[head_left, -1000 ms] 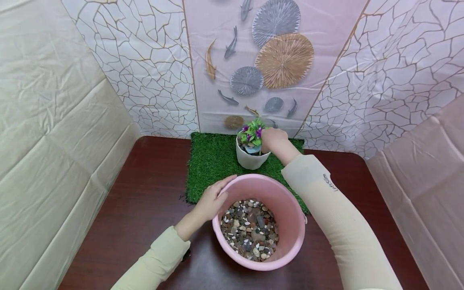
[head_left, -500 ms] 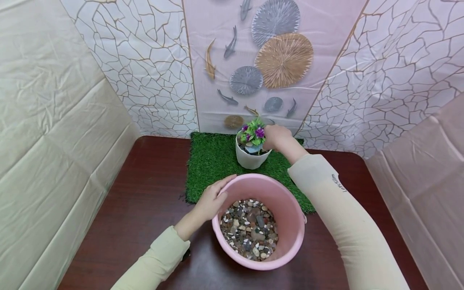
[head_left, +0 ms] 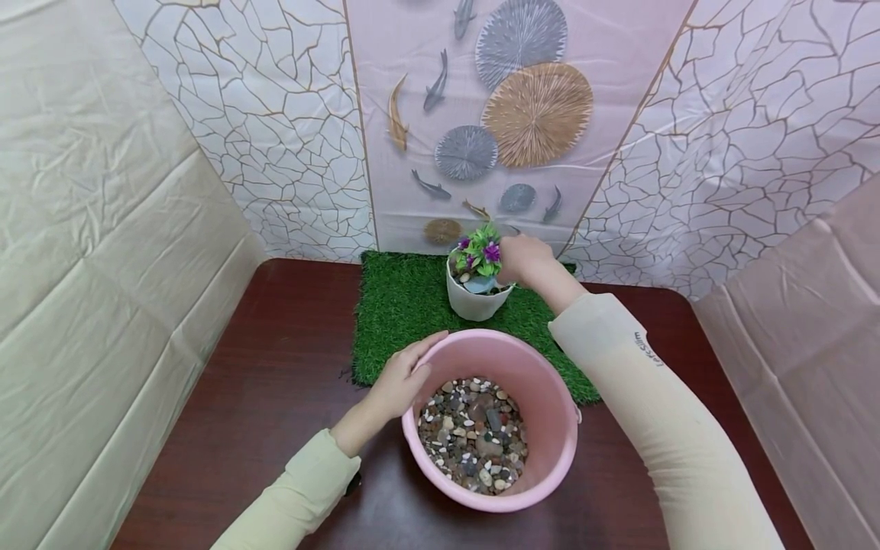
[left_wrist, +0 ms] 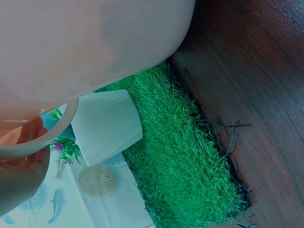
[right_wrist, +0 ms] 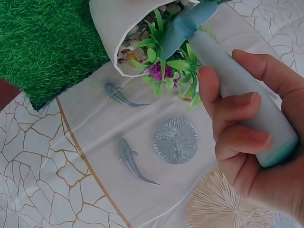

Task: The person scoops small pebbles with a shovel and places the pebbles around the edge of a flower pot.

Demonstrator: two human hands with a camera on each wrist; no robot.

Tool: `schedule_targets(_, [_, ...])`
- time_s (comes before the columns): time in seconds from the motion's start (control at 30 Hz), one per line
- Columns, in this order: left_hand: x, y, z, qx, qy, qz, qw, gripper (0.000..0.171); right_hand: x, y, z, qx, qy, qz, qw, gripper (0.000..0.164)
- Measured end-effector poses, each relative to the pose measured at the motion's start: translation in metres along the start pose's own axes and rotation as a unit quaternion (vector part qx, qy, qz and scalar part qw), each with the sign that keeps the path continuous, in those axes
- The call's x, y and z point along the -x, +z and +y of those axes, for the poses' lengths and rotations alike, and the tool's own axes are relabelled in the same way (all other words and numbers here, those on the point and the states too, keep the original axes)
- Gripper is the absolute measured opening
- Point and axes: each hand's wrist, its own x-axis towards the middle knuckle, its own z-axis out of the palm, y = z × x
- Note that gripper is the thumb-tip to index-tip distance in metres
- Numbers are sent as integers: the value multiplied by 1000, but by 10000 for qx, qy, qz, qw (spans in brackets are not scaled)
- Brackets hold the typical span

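My right hand [head_left: 524, 260] grips a small garden trowel [right_wrist: 237, 76] by its pale grey handle, fingers curled round it. The trowel's blue-grey blade [head_left: 480, 284] is over the mouth of a white flowerpot [head_left: 476, 302], by the stems of a leafy green plant with purple flowers [head_left: 490, 253]. Pebbles [right_wrist: 137, 53] lie inside the pot. My left hand [head_left: 399, 380] holds the rim of a pink bucket [head_left: 550, 458], its thumb on the inner side. Mixed pebbles [head_left: 474, 435] cover the bucket's bottom.
The pot stands on a green artificial grass mat [head_left: 399, 298] with frayed edges. The bucket sits in front on a dark reddish-brown table [head_left: 275, 382], overlapping the mat's front. Patterned cloth [head_left: 296, 137] hangs behind, and pale panels [head_left: 137, 229] flank both sides.
My right hand has shifted slightly right and the trowel blade has tilted over the pot. A pale pebble in the pot shows more now. My left hand and the bucket stay put.
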Motion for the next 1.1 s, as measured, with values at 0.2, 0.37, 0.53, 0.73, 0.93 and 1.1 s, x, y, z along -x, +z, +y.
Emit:
schedule_targets(0.2, [0,1,0,9,-27,-27,10000,52,11,1,8,-36,-254,44,9997,33])
schedule_targets(0.37, [-1,1,-1,-7,-17,-30,10000,52,28,3,19,-195,-575,191,9980,32])
schedule_targets(0.53, [0,1,0,11,-48,-30,10000,52,52,1,30,-322,-891,433,9946,14])
schedule_targets(0.73, [0,2,-1,-43,-62,-12,10000,52,84,-3,43,-607,-1121,789,9887,20])
schedule_targets(0.93, [0,1,-1,-35,-43,-24,10000,51,119,2,56,-644,-1813,1035,9758,18])
schedule_targets(1.1, [0,2,-1,-75,-51,34,10000,51,137,23,56,-421,-2352,1033,9655,14])
